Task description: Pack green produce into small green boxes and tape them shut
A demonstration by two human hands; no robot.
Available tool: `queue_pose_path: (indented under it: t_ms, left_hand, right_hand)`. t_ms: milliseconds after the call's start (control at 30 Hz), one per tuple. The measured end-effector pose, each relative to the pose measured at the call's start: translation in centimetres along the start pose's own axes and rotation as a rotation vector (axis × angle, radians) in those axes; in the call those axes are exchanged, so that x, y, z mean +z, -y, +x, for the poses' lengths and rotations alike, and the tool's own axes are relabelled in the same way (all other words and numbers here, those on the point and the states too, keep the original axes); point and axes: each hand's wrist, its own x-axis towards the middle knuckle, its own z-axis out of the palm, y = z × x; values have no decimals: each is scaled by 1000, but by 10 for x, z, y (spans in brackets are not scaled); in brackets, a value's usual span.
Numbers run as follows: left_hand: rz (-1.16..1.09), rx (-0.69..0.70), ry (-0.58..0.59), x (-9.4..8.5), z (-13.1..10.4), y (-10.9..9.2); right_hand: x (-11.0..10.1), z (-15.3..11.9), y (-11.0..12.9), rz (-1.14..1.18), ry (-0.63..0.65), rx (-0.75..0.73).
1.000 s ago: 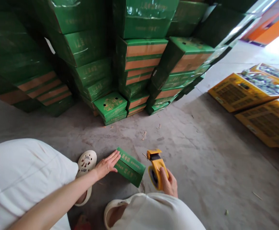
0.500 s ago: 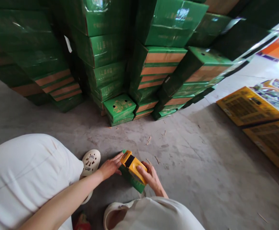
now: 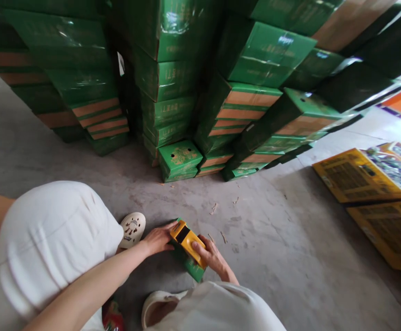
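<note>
Low in front of me a small green box [image 3: 196, 271] stands on the floor between my feet. Over its top lies a yellow block-shaped thing [image 3: 186, 240] with a black panel near its far end; its exact kind is not clear. My right hand [image 3: 210, 253] grips the near end of this yellow thing, thumb on top. Fingers stretched out, my left hand [image 3: 159, 238] rests at the far left end of the green box, its fingertips close against the yellow thing's edge. Much of the green box is hidden beneath the yellow thing and my hands.
Stacks of green cartons [image 3: 176, 110] rise ahead. A low green carton [image 3: 180, 157] sits at their foot. On the right stand yellow cartons [image 3: 345, 177], one filled with shiny small items. Scraps [image 3: 214, 208] lie on the concrete floor. A cream clog [image 3: 133, 229] is beside my left arm.
The view has shifted, so the stacks sit lower and farther right. The yellow thing has moved slightly left in the picture with my right hand; both hands keep nearly the same pose.
</note>
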Motion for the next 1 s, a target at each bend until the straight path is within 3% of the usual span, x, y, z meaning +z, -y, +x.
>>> queue_pose_path:
  t_ms: [67,167,333,433,667,1000]
  left_hand:
    - [-243,-125,-22,-13,5,-3]
    - [-597,-438,-70,-34,15,-5]
    - [-816,-673,54,-48,28,-9]
    - [-904,-729,130,-46,32,-13]
    - [-967,-802,179,-45,41,-6]
    - [-917,-810,144,-39,43,-2]
  right_hand:
    - [1,1,-1,-22,-23,-17]
    - [3,1,0,-46,-31,-53]
    - [4,-2,7,-44,-27,-42]
    - [3,-2,9,-21,-18,-40]
    - [2,4,4,40,45,-15]
    - [3,4,1,32,55,-7]
